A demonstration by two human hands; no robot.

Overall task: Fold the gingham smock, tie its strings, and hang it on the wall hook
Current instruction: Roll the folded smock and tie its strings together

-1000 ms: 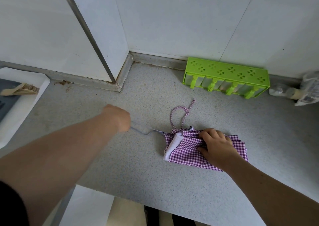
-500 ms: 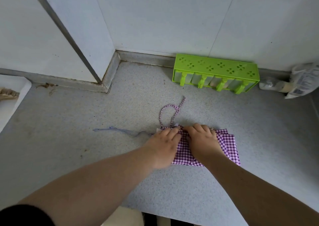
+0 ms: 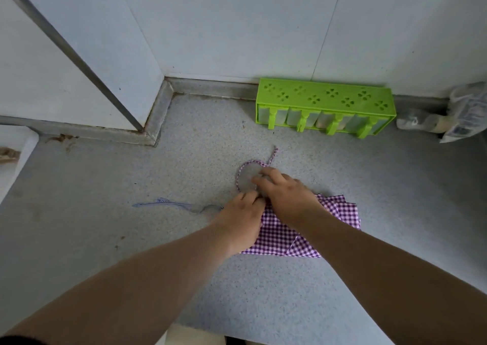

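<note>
The folded purple gingham smock (image 3: pixel 332 218) lies on the grey counter (image 3: pixel 131 239). My left hand (image 3: pixel 241 222) rests on its left part, with the fingers curled at the smock's top edge. Just beyond that edge, my right hand (image 3: pixel 286 194) reaches over the smock, fingers lightly bent and lying on the looped gingham string (image 3: pixel 240 177). That loop's right side is hidden under the hand. A second string (image 3: pixel 168 202) trails flat to the left across the counter. No wall hook is in view.
A green plastic rack (image 3: pixel 324 102) stands against the back wall. A crumpled plastic bag (image 3: pixel 463 112) lies at the far right. A wall corner with a metal strip (image 3: pixel 155 117) juts in at the left, and a white board (image 3: pixel 15 157) sits at the left edge.
My left hand let go of the left string and came back onto the smock. My right hand slid forward off the cloth onto the string loop.
</note>
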